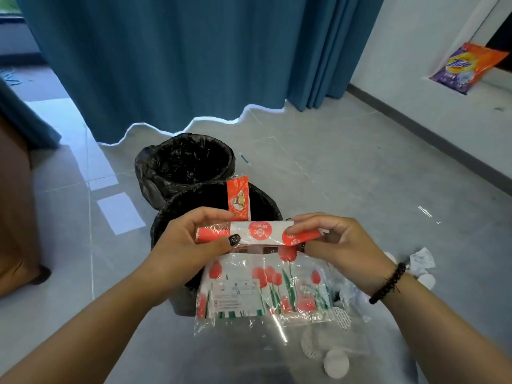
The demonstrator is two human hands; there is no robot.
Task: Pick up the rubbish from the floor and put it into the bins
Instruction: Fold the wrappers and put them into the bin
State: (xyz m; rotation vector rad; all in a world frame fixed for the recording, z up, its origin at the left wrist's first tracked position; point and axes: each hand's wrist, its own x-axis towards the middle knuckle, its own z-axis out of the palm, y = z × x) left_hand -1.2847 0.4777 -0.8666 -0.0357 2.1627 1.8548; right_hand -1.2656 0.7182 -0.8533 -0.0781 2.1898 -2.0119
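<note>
Red-white wrapper [259,234] pinched between left hand [194,245] and right hand [338,239] above bin [266,203].

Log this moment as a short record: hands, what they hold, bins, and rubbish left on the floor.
left hand: grips one end of the red and white wrapper, with an orange sachet sticking up behind it
right hand: pinches the wrapper's other end
tulip-print plastic bag: hangs below the wrapper
bins: near bin and far bin, both lined in black, directly beyond the hands
floor rubbish: crumpled paper, white round caps
</note>
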